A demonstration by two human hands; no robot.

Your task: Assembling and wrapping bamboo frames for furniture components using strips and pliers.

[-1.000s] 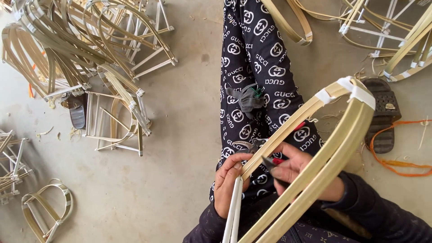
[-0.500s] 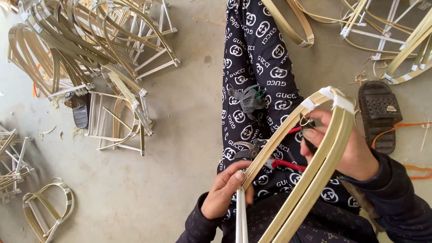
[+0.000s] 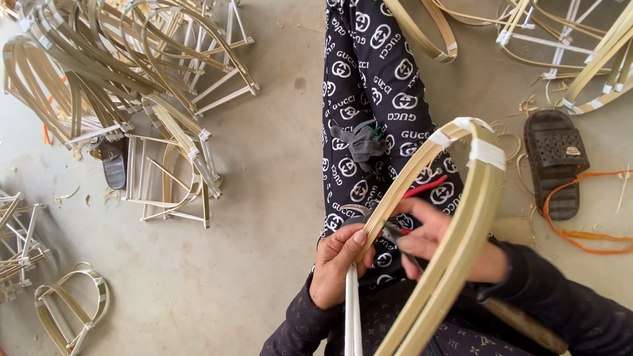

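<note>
Concrete floor; hands point(image 3: 389, 254) gripping bamboo frame point(image 3: 455, 198)

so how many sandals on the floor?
2: a dark sandal right of the frame in hand, another sandal half-hidden under the frame pile at left. More may be buried.

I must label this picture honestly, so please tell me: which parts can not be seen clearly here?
- Head view: the tool in the right hand is mostly covered by the fingers; only red handles show.
- The bent bamboo frame and the white rod under the left hand are cut off by the bottom edge.
</note>
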